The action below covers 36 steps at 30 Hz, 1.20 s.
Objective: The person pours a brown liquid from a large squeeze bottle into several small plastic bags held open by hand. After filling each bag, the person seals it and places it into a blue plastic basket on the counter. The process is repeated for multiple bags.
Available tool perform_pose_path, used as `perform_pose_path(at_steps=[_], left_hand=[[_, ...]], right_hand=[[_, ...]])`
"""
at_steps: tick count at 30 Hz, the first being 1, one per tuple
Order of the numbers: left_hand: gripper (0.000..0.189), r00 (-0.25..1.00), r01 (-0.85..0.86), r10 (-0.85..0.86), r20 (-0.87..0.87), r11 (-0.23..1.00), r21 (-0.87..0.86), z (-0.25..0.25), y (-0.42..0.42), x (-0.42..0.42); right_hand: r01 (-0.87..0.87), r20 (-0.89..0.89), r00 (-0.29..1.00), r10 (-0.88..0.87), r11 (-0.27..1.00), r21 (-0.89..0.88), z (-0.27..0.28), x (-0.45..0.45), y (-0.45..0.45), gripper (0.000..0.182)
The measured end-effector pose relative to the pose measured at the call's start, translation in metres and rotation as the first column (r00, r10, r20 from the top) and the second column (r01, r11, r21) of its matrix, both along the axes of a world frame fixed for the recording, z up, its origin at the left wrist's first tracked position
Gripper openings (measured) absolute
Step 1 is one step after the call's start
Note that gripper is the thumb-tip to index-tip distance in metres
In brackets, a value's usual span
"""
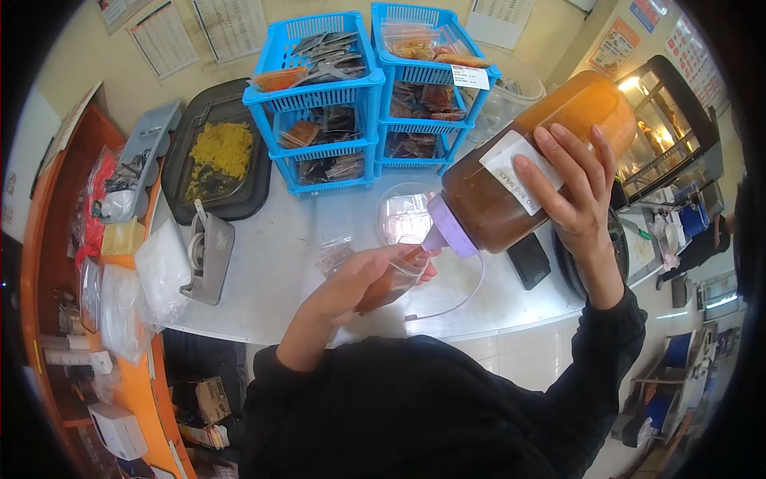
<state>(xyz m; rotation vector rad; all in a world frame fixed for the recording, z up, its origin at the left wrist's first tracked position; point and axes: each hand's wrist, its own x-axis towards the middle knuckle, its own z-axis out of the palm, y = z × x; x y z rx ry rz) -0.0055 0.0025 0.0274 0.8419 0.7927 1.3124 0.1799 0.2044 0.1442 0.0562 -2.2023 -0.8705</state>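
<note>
My right hand (571, 179) grips a large plastic squeeze bottle (497, 191) of brown sauce, tilted steeply with its purple nozzle cap (452, 227) pointing down and left. The nozzle tip sits at the mouth of a small clear zip bag (392, 284), which my left hand (359, 275) holds; the bag has reddish-brown sauce in it. A thin purple strap hangs from the cap. Just behind the bag stands a round clear plastic container (407, 209) on the metal table (287, 263). Several small clear packets (335, 254) lie left of it.
Blue plastic basket racks (317, 90) with filled packets stand at the back. To the left are a black tray (257, 179) with yellow food, a tape dispenser (212, 257) and plastic bags (161, 269). A black phone-like object (529, 260) and a lit food warmer (664, 126) are at right.
</note>
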Motion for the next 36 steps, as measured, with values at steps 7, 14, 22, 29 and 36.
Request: perform_pose_path(at_steps=[7, 14, 22, 29, 36], left_hand=[[0.088, 1.0, 0.022, -0.023, 0.012, 0.998, 0.05, 0.003, 0.003, 0.0], [0.075, 0.99, 0.064, -0.078, 0.12, 0.991, 0.117, -0.009, 0.003, -0.001], [0.076, 0.99, 0.09, -0.101, 0.096, 0.99, 0.113, -0.002, 0.005, 0.001], [0.076, 0.989, 0.121, -0.127, 0.07, 0.988, 0.093, 0.003, 0.014, 0.007], [0.077, 0.974, 0.157, -0.176, 0.145, 0.978, 0.137, 0.0, 0.031, 0.011]], right_hand=[[-0.002, 0.009, 1.0, 0.002, 1.0, -0.016, 0.006, -0.003, -0.001, 0.048], [0.002, 0.04, 0.999, 0.001, 0.996, -0.094, 0.003, 0.001, -0.001, 0.049], [0.027, 0.039, 0.999, -0.017, 0.959, -0.283, -0.016, 0.01, 0.008, 0.047], [0.028, 0.011, 1.0, -0.026, 0.862, -0.506, -0.043, 0.021, 0.012, 0.056], [-0.135, -0.182, 0.983, -0.031, 0.55, -0.824, -0.11, 0.021, 0.015, 0.071]])
